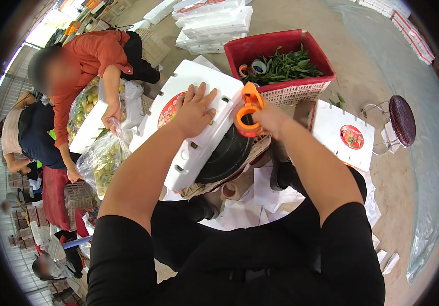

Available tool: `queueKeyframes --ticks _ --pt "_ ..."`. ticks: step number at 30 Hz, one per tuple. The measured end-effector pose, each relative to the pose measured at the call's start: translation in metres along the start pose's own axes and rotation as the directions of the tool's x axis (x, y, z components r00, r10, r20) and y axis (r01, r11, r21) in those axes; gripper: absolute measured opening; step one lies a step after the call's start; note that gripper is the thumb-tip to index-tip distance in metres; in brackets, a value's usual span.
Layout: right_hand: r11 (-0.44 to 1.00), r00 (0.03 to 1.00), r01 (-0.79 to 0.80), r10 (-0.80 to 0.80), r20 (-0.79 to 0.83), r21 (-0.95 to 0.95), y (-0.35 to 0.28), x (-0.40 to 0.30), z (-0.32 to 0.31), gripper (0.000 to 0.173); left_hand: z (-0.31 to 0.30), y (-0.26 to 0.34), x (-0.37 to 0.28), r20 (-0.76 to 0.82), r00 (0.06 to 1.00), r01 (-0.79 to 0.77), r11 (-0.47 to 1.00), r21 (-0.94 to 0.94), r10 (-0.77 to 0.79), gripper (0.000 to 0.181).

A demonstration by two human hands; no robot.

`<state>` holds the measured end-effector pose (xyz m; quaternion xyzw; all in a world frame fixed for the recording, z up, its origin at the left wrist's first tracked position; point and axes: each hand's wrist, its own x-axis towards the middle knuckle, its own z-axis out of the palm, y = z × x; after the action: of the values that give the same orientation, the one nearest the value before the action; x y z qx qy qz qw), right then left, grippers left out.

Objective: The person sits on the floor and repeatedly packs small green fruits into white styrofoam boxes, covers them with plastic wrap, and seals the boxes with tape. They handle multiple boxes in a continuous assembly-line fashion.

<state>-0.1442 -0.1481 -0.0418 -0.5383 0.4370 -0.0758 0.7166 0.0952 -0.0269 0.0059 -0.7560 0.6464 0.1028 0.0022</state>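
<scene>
A white foam box (194, 74) with a round red label sits tilted in front of me. My left hand (194, 114) lies flat on its top, fingers spread, partly covering the label. In my right hand (275, 119) is an orange tape dispenser (253, 97) with a roll of tape, held against the box's right edge. Under the box shows a black round basin-like object (225, 158), resting on a plastic crate (192, 191).
A red-lined crate (280, 84) holds green leaves (290, 65) and tape rolls. Another labelled foam box (343, 134) stands right, near a round stool (402, 120). Foam lids (213, 26) are stacked beyond. At left, a person in an orange shirt (93, 53) handles a clear bag of fruit (106, 164).
</scene>
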Motion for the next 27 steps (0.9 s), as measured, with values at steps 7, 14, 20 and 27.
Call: queueKeyframes --ticks 7,14,20,27 --pt "0.994 0.979 0.000 0.022 0.204 -0.110 -0.043 0.054 -0.018 0.056 0.020 0.017 -0.004 -0.210 0.974 0.112 0.987 0.116 -0.086 0.059" --pt "0.993 0.913 0.039 0.011 0.408 -0.113 -0.005 0.041 0.010 0.081 0.024 0.022 0.013 -0.275 0.911 0.330 0.943 0.043 -0.306 0.059" --pt "0.922 0.831 0.085 0.143 0.538 -0.377 0.005 -0.062 0.034 0.090 0.025 0.017 0.019 -0.299 0.877 0.387 0.922 -0.024 -0.376 0.060" --pt "0.849 0.770 0.138 0.232 0.595 -0.510 0.079 -0.138 0.061 0.100 0.027 0.018 0.021 -0.295 0.868 0.403 0.914 -0.048 -0.399 0.059"
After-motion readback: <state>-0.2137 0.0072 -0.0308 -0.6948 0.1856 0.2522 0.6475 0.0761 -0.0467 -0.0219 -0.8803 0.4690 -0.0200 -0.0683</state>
